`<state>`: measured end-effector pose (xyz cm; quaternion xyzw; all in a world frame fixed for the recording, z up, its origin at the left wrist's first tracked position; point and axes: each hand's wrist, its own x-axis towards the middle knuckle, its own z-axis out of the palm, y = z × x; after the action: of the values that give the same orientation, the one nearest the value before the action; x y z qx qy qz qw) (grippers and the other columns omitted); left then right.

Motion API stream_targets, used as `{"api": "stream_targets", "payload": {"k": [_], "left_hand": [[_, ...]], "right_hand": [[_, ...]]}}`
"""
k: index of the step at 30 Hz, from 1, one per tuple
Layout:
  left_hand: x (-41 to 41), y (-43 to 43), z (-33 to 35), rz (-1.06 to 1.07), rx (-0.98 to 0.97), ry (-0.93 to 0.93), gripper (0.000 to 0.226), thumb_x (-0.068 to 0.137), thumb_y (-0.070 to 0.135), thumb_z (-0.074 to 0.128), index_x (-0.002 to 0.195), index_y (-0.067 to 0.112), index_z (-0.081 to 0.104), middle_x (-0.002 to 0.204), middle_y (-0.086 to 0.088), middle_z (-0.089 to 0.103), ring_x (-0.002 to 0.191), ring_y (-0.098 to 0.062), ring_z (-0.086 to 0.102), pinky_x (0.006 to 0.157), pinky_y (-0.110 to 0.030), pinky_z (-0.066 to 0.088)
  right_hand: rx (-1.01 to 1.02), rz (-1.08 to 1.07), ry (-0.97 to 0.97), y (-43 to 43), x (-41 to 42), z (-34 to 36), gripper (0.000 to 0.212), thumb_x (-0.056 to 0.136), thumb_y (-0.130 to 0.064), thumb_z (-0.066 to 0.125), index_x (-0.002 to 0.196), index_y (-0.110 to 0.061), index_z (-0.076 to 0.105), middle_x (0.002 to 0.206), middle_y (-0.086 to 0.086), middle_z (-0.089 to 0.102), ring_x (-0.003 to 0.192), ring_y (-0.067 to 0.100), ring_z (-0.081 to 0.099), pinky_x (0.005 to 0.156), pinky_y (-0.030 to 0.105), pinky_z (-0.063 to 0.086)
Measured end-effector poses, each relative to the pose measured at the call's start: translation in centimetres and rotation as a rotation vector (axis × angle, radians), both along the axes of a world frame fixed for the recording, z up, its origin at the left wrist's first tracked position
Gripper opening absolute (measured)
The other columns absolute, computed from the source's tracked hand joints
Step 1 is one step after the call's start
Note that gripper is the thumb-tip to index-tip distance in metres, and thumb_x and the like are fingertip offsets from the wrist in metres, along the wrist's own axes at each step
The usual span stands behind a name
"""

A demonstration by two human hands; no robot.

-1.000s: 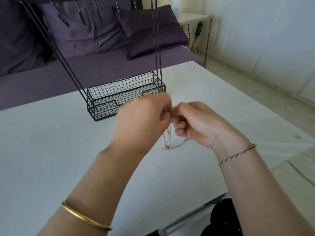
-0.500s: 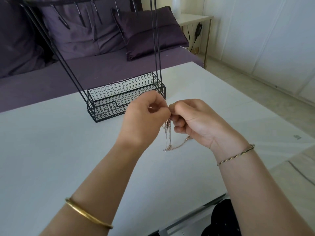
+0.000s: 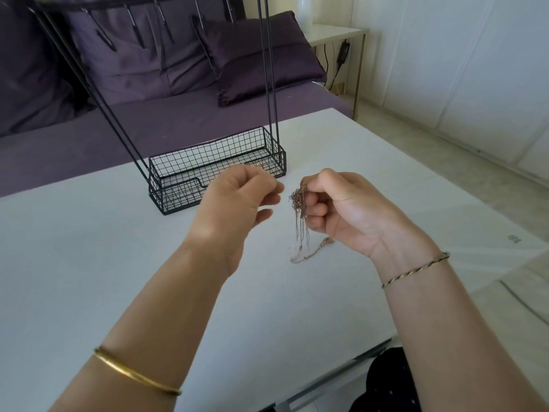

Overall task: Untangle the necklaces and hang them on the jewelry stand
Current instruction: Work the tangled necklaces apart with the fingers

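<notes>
Necklaces: one bunched clump, pinched in your right hand. Thumb and curled fingers are closed on the knot. Strands hang down, and the lowest loop touches the table.

Left hand is just beside the clump, fingers loosely curled, thumb and index tips close together. Can't tell if they have a fine strand; none shows between them.

Hooks in view on the jewelry stand are bare, so my read is early, untangle step.

Suggest:
- Anchor the knot with the right and tease one loop out with the left fingertips.
- Don't pull tight, since that likely cinches it.
- Laying the clump flat may show the crossings better.

Surface: plain white table, with the stand's wire basket base just behind your hands.

Room: purple sofa with a cushion behind, side table at right, pale panelled wall, light floor.
</notes>
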<state>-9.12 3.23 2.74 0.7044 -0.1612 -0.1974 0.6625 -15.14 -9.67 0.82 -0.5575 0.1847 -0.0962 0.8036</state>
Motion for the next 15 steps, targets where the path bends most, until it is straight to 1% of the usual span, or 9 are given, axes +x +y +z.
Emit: {"api": "stream_targets", "payload": {"k": [1, 2, 4, 5, 9, 12, 15], "left_hand": [[-0.08, -0.07, -0.20, -0.005, 0.064, -0.095, 0.015, 0.089, 0.010, 0.059, 0.076, 0.018, 0.061, 0.076, 0.005, 0.066, 0.075, -0.007, 0.061, 0.074, -0.026, 0.050], [-0.22, -0.20, -0.34, -0.008, 0.108, -0.198, 0.013, 0.088, 0.011, 0.062, 0.078, 0.018, 0.064, 0.076, 0.005, 0.066, 0.074, -0.004, 0.060, 0.073, -0.022, 0.051], [-0.60, -0.37, -0.31, -0.026, 0.138, -0.373, 0.013, 0.087, 0.009, 0.065, 0.081, 0.020, 0.068, 0.075, 0.010, 0.066, 0.070, 0.004, 0.058, 0.067, -0.010, 0.047], [-0.72, -0.39, -0.24, -0.036, 0.151, -0.438, 0.015, 0.086, 0.008, 0.065, 0.081, 0.022, 0.069, 0.075, 0.011, 0.067, 0.069, 0.005, 0.058, 0.066, -0.008, 0.046], [-0.85, -0.43, -0.42, -0.036, 0.255, -0.666, 0.015, 0.084, 0.009, 0.067, 0.080, 0.024, 0.068, 0.078, 0.012, 0.066, 0.075, 0.001, 0.059, 0.068, -0.012, 0.046], [-0.81, -0.49, -0.57, -0.011, 0.327, -0.826, 0.012, 0.083, 0.009, 0.066, 0.080, 0.021, 0.067, 0.077, 0.013, 0.062, 0.080, 0.002, 0.055, 0.068, -0.008, 0.042], [-0.79, -0.52, -0.66, -0.012, 0.355, -0.895, 0.013, 0.081, 0.008, 0.064, 0.079, 0.020, 0.064, 0.075, 0.013, 0.060, 0.082, 0.002, 0.053, 0.067, -0.008, 0.040]], "right_hand": [[0.007, 0.004, -0.001, 0.00, 0.00, 0.03, 0.029, 0.087, -0.002, 0.044, 0.060, -0.012, 0.047, 0.057, 0.002, 0.040, 0.047, 0.011, 0.031, 0.045, 0.022, 0.030], [0.010, 0.007, -0.002, 0.01, 0.00, 0.05, 0.029, 0.087, -0.003, 0.044, 0.061, -0.012, 0.047, 0.056, 0.002, 0.040, 0.047, 0.010, 0.031, 0.045, 0.022, 0.030], [0.019, 0.009, -0.003, 0.09, -0.01, 0.08, 0.025, 0.088, -0.003, 0.045, 0.064, -0.010, 0.049, 0.055, 0.001, 0.041, 0.045, 0.010, 0.032, 0.044, 0.021, 0.031], [0.025, 0.007, -0.004, 0.12, 0.00, 0.09, 0.024, 0.089, -0.003, 0.045, 0.066, -0.010, 0.050, 0.055, 0.001, 0.042, 0.045, 0.010, 0.033, 0.043, 0.021, 0.031], [0.048, 0.000, 0.001, 0.20, 0.00, 0.15, 0.022, 0.088, -0.003, 0.045, 0.068, -0.009, 0.050, 0.054, 0.002, 0.042, 0.044, 0.009, 0.033, 0.042, 0.020, 0.032], [0.048, 0.000, 0.011, 0.28, 0.01, 0.15, 0.023, 0.088, -0.003, 0.046, 0.066, -0.009, 0.049, 0.054, 0.002, 0.041, 0.044, 0.010, 0.033, 0.042, 0.020, 0.033], [0.025, 0.007, 0.012, 0.39, 0.02, 0.11, 0.024, 0.088, -0.002, 0.045, 0.065, -0.009, 0.049, 0.056, 0.003, 0.040, 0.044, 0.010, 0.033, 0.043, 0.021, 0.033]]}}
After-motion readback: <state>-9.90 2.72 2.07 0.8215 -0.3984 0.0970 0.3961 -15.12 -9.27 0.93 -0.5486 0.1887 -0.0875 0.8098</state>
